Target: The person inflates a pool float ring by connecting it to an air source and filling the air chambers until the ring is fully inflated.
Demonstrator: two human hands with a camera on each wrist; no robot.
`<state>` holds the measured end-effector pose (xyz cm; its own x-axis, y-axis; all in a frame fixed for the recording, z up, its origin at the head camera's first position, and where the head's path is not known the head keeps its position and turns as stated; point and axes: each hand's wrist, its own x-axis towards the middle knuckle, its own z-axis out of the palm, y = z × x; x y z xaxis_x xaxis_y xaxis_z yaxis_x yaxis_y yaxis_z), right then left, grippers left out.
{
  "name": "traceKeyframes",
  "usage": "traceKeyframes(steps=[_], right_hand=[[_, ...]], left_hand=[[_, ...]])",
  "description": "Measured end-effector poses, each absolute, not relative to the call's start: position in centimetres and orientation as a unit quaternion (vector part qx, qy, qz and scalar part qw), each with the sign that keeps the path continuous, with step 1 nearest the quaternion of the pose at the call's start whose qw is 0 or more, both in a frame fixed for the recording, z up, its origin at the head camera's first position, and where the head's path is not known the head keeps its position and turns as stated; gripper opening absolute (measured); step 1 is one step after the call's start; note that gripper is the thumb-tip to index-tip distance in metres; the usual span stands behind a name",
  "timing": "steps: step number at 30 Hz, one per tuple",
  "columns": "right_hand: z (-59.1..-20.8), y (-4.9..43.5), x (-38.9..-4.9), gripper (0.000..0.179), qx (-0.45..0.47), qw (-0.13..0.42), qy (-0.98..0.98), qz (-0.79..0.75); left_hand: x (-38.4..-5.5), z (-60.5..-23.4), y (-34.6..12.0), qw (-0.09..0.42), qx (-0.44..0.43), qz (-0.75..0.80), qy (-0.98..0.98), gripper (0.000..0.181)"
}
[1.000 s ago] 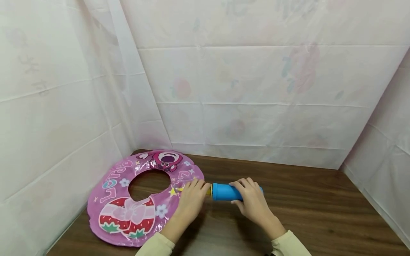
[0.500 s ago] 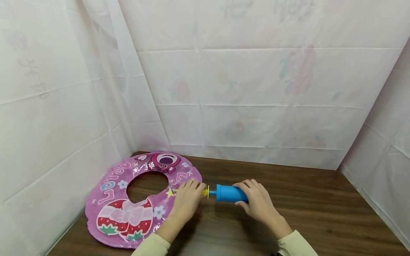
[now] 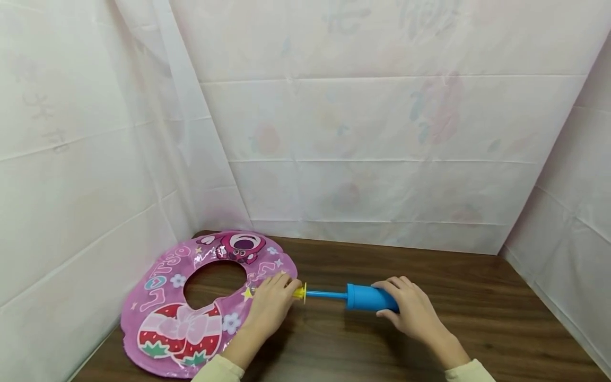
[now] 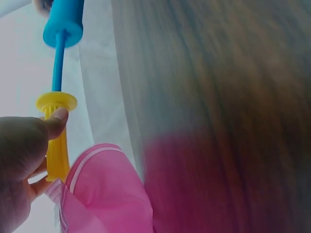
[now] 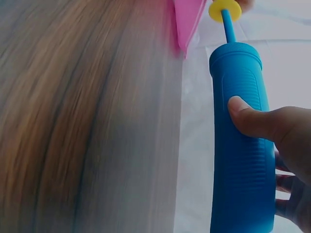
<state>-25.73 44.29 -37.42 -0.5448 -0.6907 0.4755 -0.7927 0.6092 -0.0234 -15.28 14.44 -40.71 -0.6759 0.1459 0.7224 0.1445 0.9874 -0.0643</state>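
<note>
A hand pump with a blue barrel (image 3: 365,298) and a yellow end piece (image 4: 58,145) lies across both hands, and a stretch of thin blue rod (image 3: 326,294) shows between the two parts. My left hand (image 3: 271,305) grips the yellow piece, thumb just below its round flange. Around the blue barrel curls my right hand (image 3: 412,310), its thumb along the ribbed side in the right wrist view. The pink swim ring (image 3: 131,307), printed with a bear and strawberries, reaches under my left hand. Fingers hide where the yellow piece meets the ring.
The dark wooden table (image 3: 477,297) extends to the right of the hands. Pale printed cloth (image 3: 372,122) hangs behind and on both sides of it. The ring's far left edge lies near the left cloth.
My right hand has drawn the blue barrel to the right, away from the yellow piece, baring more of the rod. My left hand keeps its grip; the whole scene shifts slightly left and down.
</note>
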Motion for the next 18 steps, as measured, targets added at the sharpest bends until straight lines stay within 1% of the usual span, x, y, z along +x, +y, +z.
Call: traceKeyframes(steps=[3, 7, 12, 16, 18], right_hand=[[-37.3, 45.3, -26.2, 0.058, 0.432, 0.223, -0.866, 0.119], [-36.8, 46.7, -26.5, 0.060, 0.442, 0.249, -0.855, 0.110], [-36.0, 47.8, -27.0, 0.062, 0.452, 0.277, -0.842, 0.098], [-35.5, 48.2, -27.2, 0.063, 0.459, 0.285, -0.836, 0.091], [-35.4, 48.2, -27.2, 0.060, 0.461, 0.287, -0.835, 0.094]], left_hand=[[-15.2, -40.6, 14.3, 0.393, -0.081, 0.002, -0.916, 0.031], [-15.0, -40.3, 14.1, 0.386, -0.078, -0.001, -0.919, 0.031], [-15.0, -39.8, 14.0, 0.363, -0.067, -0.018, -0.929, 0.034], [-14.9, -39.7, 14.2, 0.344, -0.058, -0.028, -0.937, 0.034], [-15.0, -39.7, 14.5, 0.346, -0.059, -0.030, -0.936, 0.033]])
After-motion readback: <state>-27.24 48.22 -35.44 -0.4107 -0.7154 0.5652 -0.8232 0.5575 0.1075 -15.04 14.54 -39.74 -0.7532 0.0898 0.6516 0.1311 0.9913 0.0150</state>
